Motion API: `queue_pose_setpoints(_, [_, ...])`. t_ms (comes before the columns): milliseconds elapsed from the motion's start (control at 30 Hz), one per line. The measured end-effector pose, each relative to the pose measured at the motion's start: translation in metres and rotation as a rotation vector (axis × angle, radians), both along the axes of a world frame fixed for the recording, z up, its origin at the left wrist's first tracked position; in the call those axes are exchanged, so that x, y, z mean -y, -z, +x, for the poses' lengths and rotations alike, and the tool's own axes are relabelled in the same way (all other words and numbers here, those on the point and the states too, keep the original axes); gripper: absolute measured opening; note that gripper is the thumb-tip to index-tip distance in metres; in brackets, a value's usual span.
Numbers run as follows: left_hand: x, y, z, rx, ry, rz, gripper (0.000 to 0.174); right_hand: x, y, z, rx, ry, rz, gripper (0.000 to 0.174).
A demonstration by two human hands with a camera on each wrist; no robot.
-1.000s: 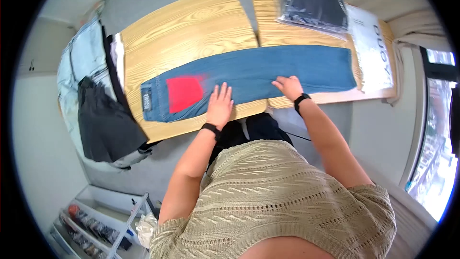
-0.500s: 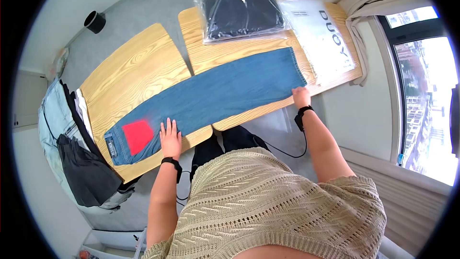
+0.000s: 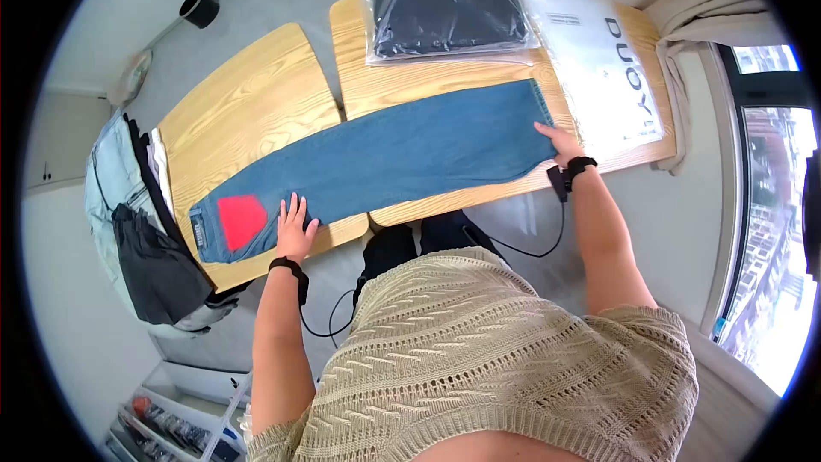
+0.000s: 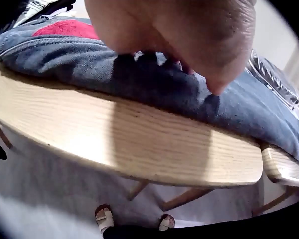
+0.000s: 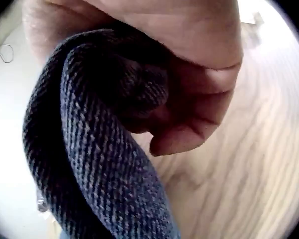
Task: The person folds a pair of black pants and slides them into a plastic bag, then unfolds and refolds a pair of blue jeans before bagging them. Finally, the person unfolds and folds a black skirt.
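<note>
A pair of blue jeans point(image 3: 385, 150), folded lengthwise, lies across two light wooden tabletops. The waistband is at left, beside a bright red pocket-shaped patch point(image 3: 241, 221); the leg hems are at right. My left hand point(image 3: 294, 231) rests flat on the denim just right of the patch, fingers extended. At the hem end, my right hand point(image 3: 563, 145) grips the near corner of the leg. The right wrist view shows folded denim layers point(image 5: 109, 159) bunched inside the curled fingers point(image 5: 189, 134). In the left wrist view the palm point(image 4: 174, 30) hangs over the jeans' near edge.
A bagged dark garment point(image 3: 449, 13) lies behind the jeans, with a clear lettered plastic bag point(image 3: 594, 68) to its right. Other clothes point(image 3: 154, 265) hang at the left table end. A narrow gap point(image 3: 329, 85) separates the tabletops. Black cables point(image 3: 530, 252) dangle from the wrists.
My right hand has moved right along the leg to the hem and taken hold of its near corner. The left hand stays by the red patch. The head view has shifted.
</note>
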State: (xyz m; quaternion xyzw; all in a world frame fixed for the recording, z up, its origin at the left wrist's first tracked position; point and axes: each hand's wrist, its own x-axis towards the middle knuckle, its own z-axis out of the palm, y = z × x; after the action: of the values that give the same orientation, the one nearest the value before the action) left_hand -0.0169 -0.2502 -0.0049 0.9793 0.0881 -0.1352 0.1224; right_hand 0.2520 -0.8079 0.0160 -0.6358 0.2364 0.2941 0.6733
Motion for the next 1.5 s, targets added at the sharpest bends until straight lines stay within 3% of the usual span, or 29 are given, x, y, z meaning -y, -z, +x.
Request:
queue_pose_setpoints(67, [-0.002,0.003,0.005,-0.019,-0.006,-0.082,0.062,-0.001,-0.046,0.002,0.160,-0.086,0.041,0.040])
queue_pose_setpoints(133, [0.007,-0.006,0.010,-0.072,-0.020,-0.058,0.062,0.014,-0.055,0.006,0.221,0.035,0.120,0.040])
queue_pose_setpoints(200, [0.012,-0.003,0.014,-0.035,0.044,-0.100,0.063,0.021,-0.055,0.009,0.262,0.080,0.046,0.042])
queue_pose_setpoints(333, [0.034,0.001,0.022,-0.039,-0.055,-0.056,0.064,0.046,0.013,0.022,0.155,0.137,-0.097,0.042])
queue_pose_setpoints(367, [0.036,0.002,0.021,-0.039,-0.079,-0.055,0.064,0.052,0.039,0.025,0.107,0.105,-0.117,0.039])
queue_pose_setpoints(433, [0.036,0.001,0.022,-0.051,-0.089,-0.066,0.064,0.041,0.040,0.024,0.030,0.109,-0.205,0.027])
queue_pose_setpoints(533, [0.031,0.002,0.020,-0.055,-0.087,-0.081,0.064,0.030,0.010,0.020,-0.003,0.143,-0.323,0.023])
queue_pose_setpoints(600, [0.030,0.003,0.020,-0.050,-0.054,-0.065,0.064,0.017,-0.019,0.012,0.065,0.087,-0.261,0.023])
queue_pose_setpoints(667, [0.032,0.000,0.020,-0.052,-0.064,-0.061,0.065,-0.010,-0.056,0.005,0.275,0.150,0.007,0.023])
queue_pose_setpoints(700, [0.032,-0.003,0.020,-0.053,-0.058,-0.053,0.066,-0.010,-0.076,-0.001,0.524,-0.297,-0.405,0.022])
queue_pose_setpoints(733, [0.032,-0.003,0.019,-0.054,-0.052,-0.044,0.067,-0.028,-0.091,0.001,0.527,-0.311,-0.405,0.022])
queue_pose_setpoints(800, [0.031,-0.004,0.018,-0.055,-0.064,-0.047,0.069,-0.081,-0.105,-0.001,0.411,0.097,0.291,0.048])
queue_pose_setpoints(867, [0.030,-0.008,0.018,-0.064,-0.050,-0.072,0.069,-0.125,-0.089,-0.001,0.635,-0.076,0.095,0.029])
queue_pose_setpoints(933, [0.027,-0.007,0.017,-0.062,-0.057,-0.094,0.069,-0.213,-0.115,-0.043,0.888,-0.235,-0.075,0.038])
queue_pose_setpoints(1000, [0.023,-0.005,0.017,-0.056,-0.058,-0.174,0.069,-0.307,-0.147,-0.094,0.733,-0.194,-0.091,0.054])
queue_pose_setpoints(1067, [0.017,-0.007,0.019,-0.072,-0.078,-0.224,0.068,-0.364,-0.102,-0.120,0.717,-0.523,-0.244,0.069])
queue_pose_setpoints(1133, [0.012,-0.005,0.018,-0.043,-0.127,-0.399,0.069,-0.404,-0.027,-0.149,0.983,-0.791,-0.535,0.072])
queue_pose_setpoints(1200, [0.010,-0.010,0.017,-0.044,-0.160,-0.450,0.073,-0.421,0.003,-0.168,0.820,-1.134,-0.686,0.078])
queue_pose_setpoints(1333, [0.006,-0.011,0.014,-0.067,-0.135,-0.486,0.081,-0.416,0.018,-0.182,1.021,-0.953,-0.700,0.082])
queue_pose_setpoints(1467, [0.003,-0.011,0.014,-0.027,-0.088,-0.491,0.085,-0.407,0.015,-0.190,1.083,-0.738,-0.821,0.066])
queue_pose_setpoints(1500, [0.002,-0.014,0.015,-0.041,-0.100,-0.519,0.086,-0.410,0.013,-0.189,1.038,-0.653,-0.721,0.055])
